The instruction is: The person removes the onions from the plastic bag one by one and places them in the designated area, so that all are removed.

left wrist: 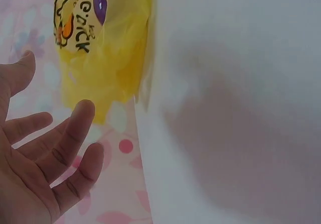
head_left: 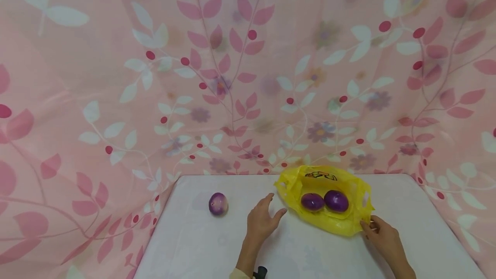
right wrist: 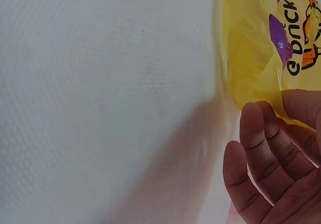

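Observation:
A yellow plastic bag (head_left: 329,225) with a printed duck lies with its mouth spread on the table. Two glossy purple rounded objects (head_left: 336,201) show inside it; their exact kind is unclear. My right hand (head_left: 385,240) pinches the bag's right edge between thumb and fingers, as the right wrist view also shows at close range. My left hand (head_left: 261,223) is beside the bag's left end, fingers spread and apart from the plastic, holding nothing. Farther left lies a round purple object (head_left: 218,204) with a pale patch, possibly an onion or turnip, untouched by either hand.
The white-covered table (head_left: 186,249) ends at a pink curtain (head_left: 248,76) patterned with leaves and flowers, which hangs behind it and at both sides. A small black object (head_left: 261,272) shows beside my left wrist at the bottom edge.

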`<state>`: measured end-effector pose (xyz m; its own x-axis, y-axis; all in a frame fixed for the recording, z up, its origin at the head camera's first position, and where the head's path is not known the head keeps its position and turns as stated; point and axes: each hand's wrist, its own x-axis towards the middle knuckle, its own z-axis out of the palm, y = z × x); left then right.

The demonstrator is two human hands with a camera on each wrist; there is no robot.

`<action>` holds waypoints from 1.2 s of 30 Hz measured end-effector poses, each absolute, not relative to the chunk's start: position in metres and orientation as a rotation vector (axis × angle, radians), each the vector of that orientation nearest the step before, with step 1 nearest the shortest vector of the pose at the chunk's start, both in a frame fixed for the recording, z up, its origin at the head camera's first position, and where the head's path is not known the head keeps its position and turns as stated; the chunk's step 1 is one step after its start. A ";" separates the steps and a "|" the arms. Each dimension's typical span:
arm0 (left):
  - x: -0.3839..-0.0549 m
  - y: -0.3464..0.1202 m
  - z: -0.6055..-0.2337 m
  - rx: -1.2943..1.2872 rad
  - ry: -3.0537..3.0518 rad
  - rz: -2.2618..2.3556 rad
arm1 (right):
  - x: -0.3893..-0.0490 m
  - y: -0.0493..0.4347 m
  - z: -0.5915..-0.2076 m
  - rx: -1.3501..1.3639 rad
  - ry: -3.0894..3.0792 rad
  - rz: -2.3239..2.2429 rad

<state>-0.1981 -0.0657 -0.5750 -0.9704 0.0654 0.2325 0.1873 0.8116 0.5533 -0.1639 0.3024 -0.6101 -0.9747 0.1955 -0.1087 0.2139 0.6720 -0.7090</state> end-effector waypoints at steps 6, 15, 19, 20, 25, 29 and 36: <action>-0.201 -0.050 -0.582 -0.277 -2.798 -0.891 | -0.164 0.302 -0.610 0.361 2.843 -1.211; -0.204 -0.032 -0.585 -0.367 -2.856 -0.936 | -0.164 0.302 -0.612 0.362 2.849 -1.196; -0.205 -0.026 -0.586 -0.359 -2.905 -0.951 | -0.164 0.303 -0.613 0.356 2.851 -1.190; -0.206 -0.024 -0.586 -0.360 -2.912 -0.946 | -0.164 0.303 -0.614 0.356 2.853 -1.189; -0.207 -0.017 -0.586 -0.413 -2.888 -0.913 | -0.165 0.303 -0.614 0.360 2.863 -1.184; -0.209 -0.012 -0.586 -0.468 -2.840 -0.867 | -0.164 0.304 -0.613 0.337 2.879 -1.180; -0.213 -0.007 -0.592 -0.486 -2.818 -0.819 | -0.163 0.303 -0.614 0.317 2.886 -1.169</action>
<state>-0.2134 -0.0070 -0.5917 -0.9331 0.2615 0.2468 0.3531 0.7963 0.4911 -0.1626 0.3034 -0.6145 -0.9794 0.1827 -0.0864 0.1913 0.7004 -0.6877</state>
